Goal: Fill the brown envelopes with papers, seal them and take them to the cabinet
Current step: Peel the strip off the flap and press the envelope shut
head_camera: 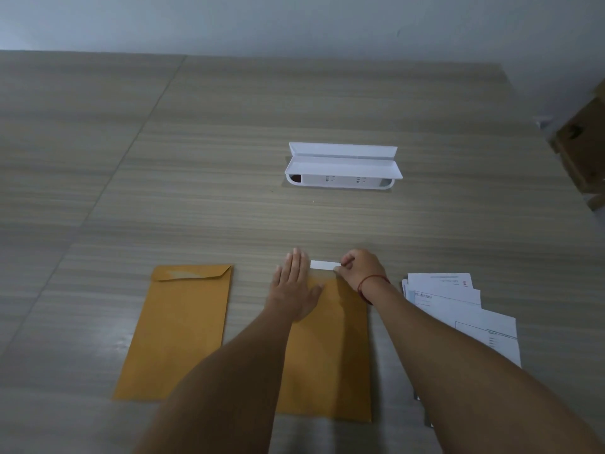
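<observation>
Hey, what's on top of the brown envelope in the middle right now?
The left hand lies flat on the middle envelope, and the right hand pinches a white strip at its top edge. The envelope's contents are hidden.

A wide worktop point(229, 132) with a grey-brown, streaked wood grain fills most of the view, and a seam runs slantwise across its left part. Toward the middle of the worktop, nearer the far edge than the near one, sits a long white plastic box point(342, 168) with its hinged lid standing open; two socket-like marks show on its front wall. Behind the far edge rises a plain pale wall point(294, 24). Off the right edge of the worktop stands a brown cardboard box point(582, 149), only partly in view.
</observation>
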A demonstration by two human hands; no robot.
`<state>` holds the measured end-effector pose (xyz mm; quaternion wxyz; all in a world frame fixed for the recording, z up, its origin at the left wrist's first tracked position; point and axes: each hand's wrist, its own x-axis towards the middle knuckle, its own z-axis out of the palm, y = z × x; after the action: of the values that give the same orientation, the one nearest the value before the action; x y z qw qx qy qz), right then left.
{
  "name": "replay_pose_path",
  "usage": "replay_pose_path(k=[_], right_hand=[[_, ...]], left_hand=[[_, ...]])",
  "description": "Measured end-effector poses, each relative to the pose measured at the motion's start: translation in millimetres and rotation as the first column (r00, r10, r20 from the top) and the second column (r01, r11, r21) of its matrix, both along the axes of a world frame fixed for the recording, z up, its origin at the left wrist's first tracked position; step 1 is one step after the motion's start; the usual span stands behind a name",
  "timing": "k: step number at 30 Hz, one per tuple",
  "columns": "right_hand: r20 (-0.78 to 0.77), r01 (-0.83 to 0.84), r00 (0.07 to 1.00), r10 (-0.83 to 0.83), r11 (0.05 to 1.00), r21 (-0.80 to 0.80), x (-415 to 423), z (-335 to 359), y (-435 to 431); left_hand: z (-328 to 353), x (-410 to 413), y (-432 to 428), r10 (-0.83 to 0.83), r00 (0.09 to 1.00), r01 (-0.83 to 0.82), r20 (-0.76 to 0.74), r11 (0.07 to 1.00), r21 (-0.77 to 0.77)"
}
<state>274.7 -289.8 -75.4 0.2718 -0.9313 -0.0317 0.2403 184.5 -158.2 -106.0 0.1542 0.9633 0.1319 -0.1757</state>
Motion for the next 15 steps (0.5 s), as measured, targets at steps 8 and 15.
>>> replay_pose_path(k=[8, 15], right_hand=[[-0.021, 0.117, 0.993, -0.117, 0.992, 0.036, 0.5, -1.9, 7.9], [-0.105, 0.157, 0.983, -0.153, 0.987, 0.033, 6.8, 0.7, 11.9]], left_hand=[[-2.3, 1.5, 1.7, -0.006, 0.999, 0.006, -0.032, 1.0, -0.006], [0.6, 2.4, 2.2, -0.01, 0.998, 0.009, -0.057, 1.0, -0.019]])
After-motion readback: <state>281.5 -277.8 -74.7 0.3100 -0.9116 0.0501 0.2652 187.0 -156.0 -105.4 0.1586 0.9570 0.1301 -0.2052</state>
